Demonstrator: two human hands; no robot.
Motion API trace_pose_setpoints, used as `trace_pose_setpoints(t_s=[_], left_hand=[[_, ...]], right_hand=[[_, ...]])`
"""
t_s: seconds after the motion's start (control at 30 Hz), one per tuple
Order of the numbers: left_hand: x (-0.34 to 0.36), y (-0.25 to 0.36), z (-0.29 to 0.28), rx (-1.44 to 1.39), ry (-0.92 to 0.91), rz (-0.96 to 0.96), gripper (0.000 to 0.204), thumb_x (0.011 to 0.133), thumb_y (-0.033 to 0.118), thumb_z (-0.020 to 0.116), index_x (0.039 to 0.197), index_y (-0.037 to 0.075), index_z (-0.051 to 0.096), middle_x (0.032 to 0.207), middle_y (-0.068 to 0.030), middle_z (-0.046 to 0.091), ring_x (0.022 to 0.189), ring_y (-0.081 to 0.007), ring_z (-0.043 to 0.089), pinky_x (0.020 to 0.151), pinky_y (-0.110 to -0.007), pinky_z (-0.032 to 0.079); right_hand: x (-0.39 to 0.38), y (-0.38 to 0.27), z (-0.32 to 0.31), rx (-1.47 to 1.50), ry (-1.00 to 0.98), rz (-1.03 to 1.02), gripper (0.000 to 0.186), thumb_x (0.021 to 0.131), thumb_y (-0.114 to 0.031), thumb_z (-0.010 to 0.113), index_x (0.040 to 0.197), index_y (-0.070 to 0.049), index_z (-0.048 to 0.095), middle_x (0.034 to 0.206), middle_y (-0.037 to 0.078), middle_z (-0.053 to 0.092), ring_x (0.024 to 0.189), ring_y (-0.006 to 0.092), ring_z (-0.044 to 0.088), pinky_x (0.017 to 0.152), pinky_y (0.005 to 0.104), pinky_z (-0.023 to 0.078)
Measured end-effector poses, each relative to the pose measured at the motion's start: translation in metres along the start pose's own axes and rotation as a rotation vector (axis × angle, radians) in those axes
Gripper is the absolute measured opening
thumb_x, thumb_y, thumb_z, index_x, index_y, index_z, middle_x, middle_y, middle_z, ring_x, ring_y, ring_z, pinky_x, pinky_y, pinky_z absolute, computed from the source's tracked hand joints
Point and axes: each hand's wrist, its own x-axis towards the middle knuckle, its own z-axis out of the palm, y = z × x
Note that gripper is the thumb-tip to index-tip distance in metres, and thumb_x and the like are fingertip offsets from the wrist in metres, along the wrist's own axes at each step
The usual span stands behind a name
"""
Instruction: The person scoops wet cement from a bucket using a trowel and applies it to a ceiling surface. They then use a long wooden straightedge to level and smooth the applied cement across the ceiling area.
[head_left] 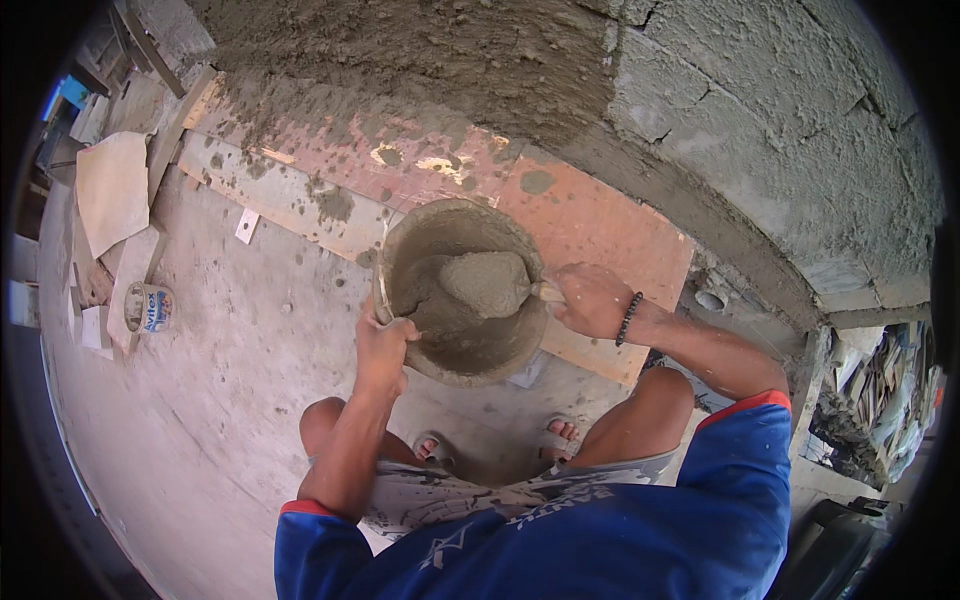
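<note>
At the bucket, the right hand grips a trowel handle, the left hand the rim, apparently scooping mortar; lifting it calls for steadiness.

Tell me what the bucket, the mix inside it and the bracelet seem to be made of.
Bucket: possibly plastic or rubber; caked grey residue leaves it dull and hides most of the surface.
Mix: likely wet cement mortar, matte and grey-brown, since it heaps thickly and smears the walls.
Bracelet: dark, round beads; wood, stone or plastic, too small to tell, finish included.
</note>
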Motion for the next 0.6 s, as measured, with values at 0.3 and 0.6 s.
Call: trace_pose_setpoints(t_s=[0.3, 0.6], left_hand=[[-0.001, -0.023, -0.022, -0.11, 0.066, -0.048, 0.06, 0.067, -0.009, 0.046, 0.126, -0.001, 0.047, 0.103, -0.0093, 0.06, 0.088, -0.0177, 0.059, 0.08, -0.029, 0.05], [-0.011, -0.012, -0.043, -0.046, 0.173, 0.058, 0.06, 0.067, -0.008, 0.046, 0.126, 0.002, 0.046, 0.107, -0.0085, 0.059, 0.096, -0.0198, 0.059, 0.086, -0.033, 0.049]], right_hand=[[0.011, -0.005, -0.001, 0.137, 0.494, -0.132, 0.019, 0.081, -0.012, 0.061, 0.094, 0.002, 0.06, 0.082, 0.017, 0.06, 0.084, 0.0371, 0.06, 0.077, 0.0439, 0.05], [0.017, 0.086, 0.128, -0.293, 0.134, 0.03, 0.038, 0.082, -0.014, 0.061, 0.119, -0.007, 0.054, 0.121, 0.018, 0.048, 0.113, 0.0379, 0.044, 0.088, 0.0514, 0.043]])
